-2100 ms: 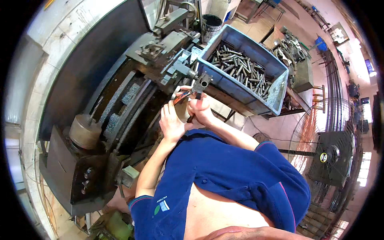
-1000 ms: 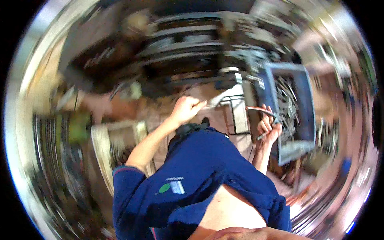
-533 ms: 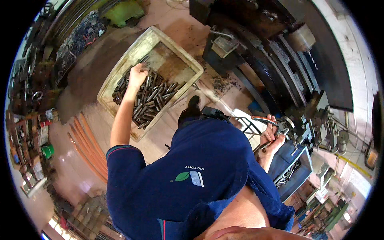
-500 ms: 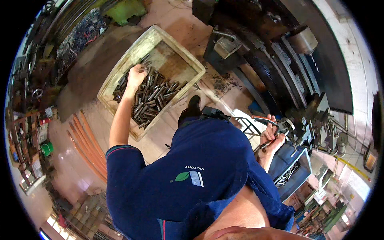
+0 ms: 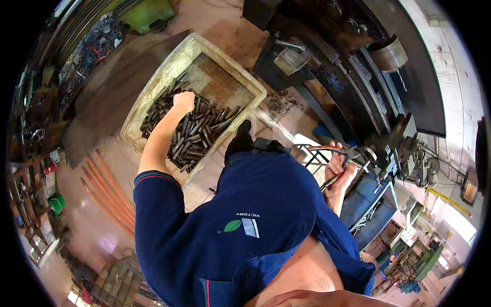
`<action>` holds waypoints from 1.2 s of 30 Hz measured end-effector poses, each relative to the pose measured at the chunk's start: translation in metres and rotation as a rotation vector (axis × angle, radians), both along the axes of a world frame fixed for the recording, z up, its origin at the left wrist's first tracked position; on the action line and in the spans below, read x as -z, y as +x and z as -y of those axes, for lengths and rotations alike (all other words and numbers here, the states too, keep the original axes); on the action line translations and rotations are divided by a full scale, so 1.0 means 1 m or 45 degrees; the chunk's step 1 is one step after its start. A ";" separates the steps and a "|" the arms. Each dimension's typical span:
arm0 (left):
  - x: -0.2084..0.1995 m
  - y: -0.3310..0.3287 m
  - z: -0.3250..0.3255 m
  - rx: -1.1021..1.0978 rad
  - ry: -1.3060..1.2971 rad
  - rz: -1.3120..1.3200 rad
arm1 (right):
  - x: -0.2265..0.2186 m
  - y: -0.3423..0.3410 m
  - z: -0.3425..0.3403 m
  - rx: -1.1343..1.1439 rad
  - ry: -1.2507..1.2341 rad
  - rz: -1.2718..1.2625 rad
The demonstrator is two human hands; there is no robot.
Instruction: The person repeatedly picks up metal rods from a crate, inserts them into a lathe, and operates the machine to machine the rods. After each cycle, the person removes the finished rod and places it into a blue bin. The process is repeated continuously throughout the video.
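Note:
My left hand [image 5: 184, 101] is closed over a heap of short dark metal tubes [image 5: 197, 128] in a shallow, worn, cream-coloured tub [image 5: 138, 107]. Its fingers face away, so whatever they hold is hidden. Off to the right, by the machine, my right hand [image 5: 337, 171] is wrapped round a hand tool [image 5: 327, 148] with an orange and dark handle; a curved metal piece shows near its far end. A short dark rod end [image 5: 330, 182] also sticks out below those fingers.
A large dark machine [image 5: 348, 77] fills the far right, with a metal can [image 5: 387, 53] on it. Beneath my right hand is a blue bin [image 5: 376, 225] with metal parts. Copper-coloured bars [image 5: 110, 194] lie on the floor at left; a green container [image 5: 146, 15] stands far off.
My left hand has moved slightly right and nearer over the heap, its fingers now turned out of sight. My right hand and its tool have shifted slightly left.

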State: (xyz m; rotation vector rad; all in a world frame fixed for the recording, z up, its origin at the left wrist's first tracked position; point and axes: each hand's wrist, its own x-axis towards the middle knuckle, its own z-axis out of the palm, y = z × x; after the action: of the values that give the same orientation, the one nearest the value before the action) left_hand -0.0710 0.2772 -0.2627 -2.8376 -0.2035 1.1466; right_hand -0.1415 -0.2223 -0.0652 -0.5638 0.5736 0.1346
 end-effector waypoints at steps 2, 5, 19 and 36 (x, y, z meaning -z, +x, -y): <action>-0.002 0.001 0.002 -0.005 -0.027 0.040 | 0.002 -0.006 0.002 0.035 -0.065 -0.042; -0.010 -0.002 0.003 -0.038 -0.050 0.115 | 0.008 -0.008 0.006 0.005 -0.075 -0.010; -0.163 -0.009 0.075 -1.101 -2.004 0.448 | -0.020 0.030 0.000 -0.652 -0.601 0.168; -0.232 0.042 0.312 -0.428 -2.192 0.255 | -0.038 0.019 -0.008 -0.776 -1.202 0.196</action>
State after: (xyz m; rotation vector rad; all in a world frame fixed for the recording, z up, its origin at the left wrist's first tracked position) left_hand -0.0287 -0.0351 -0.0306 -4.4954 0.7040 1.4917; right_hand -0.1227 -0.2141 -0.0275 -1.6498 0.2686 0.3985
